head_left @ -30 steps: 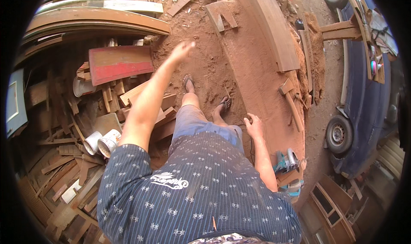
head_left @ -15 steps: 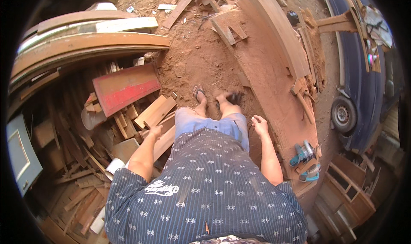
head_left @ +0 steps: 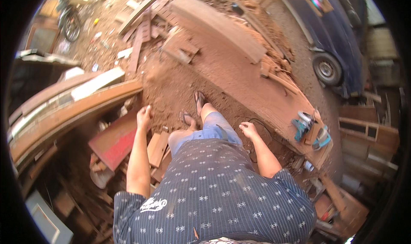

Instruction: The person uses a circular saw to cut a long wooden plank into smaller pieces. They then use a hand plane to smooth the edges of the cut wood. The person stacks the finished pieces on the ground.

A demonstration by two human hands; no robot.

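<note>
Red panel [head_left: 116, 140] lies near left hand [head_left: 144, 116]; workbench [head_left: 239, 83] near right hand [head_left: 248, 130].

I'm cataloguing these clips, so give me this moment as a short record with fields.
Left hand: loosely curled, nothing visibly held; in the picture, close by the red-and-brown panel
Right hand: nothing visibly held; between the blue shorts and the wooden slab
Slab's far edge: thick beam, wooden-handled tool
Slab's right end: two teal power tools
Picture's left: stack of long boards
Feet: in dark sandals, on brown dirt
Beyond slab: dark blue vehicle
</note>
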